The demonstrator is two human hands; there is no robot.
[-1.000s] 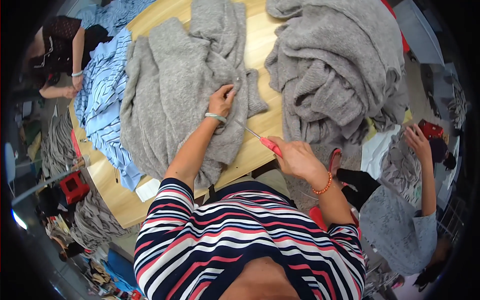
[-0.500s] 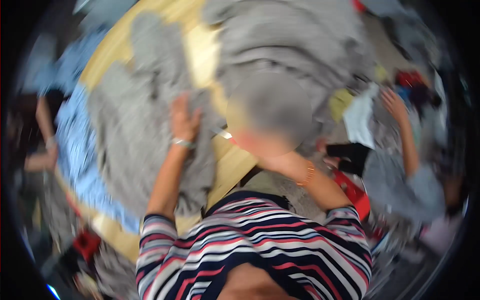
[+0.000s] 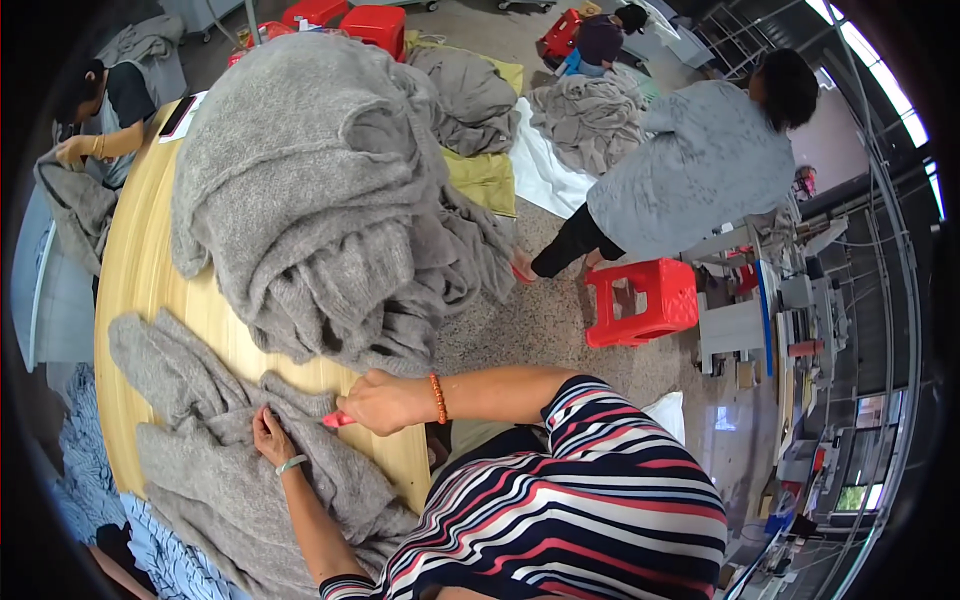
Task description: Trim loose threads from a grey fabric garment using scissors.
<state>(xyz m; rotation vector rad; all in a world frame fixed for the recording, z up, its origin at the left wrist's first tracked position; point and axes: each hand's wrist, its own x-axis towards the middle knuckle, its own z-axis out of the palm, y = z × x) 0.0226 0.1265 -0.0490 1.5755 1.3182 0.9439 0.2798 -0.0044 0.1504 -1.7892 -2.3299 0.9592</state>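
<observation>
A grey knitted garment (image 3: 230,470) lies spread over the near left part of the wooden table (image 3: 125,290). My left hand (image 3: 271,438), a pale bangle on its wrist, pinches a fold of the knit. Just to its right, my right hand (image 3: 378,402) is closed around red-handled scissors (image 3: 340,418). Their red part pokes out toward the garment; most of them is hidden in the fist. Beyond my hands rises a big heap of grey knitwear (image 3: 310,170).
Red stools (image 3: 642,302) stand on the speckled floor, right and far. A person in a grey top (image 3: 690,170) bends near more knit piles (image 3: 590,115). Another person (image 3: 115,120) handles grey knit at far left. A phone (image 3: 178,117) lies on the table. Blue striped cloth (image 3: 170,550) hangs at near left.
The view has swung right and up. My left hand, earlier spread flat on the garment, now pinches it. My right hand is closer to the left and keeps the red-handled scissors.
</observation>
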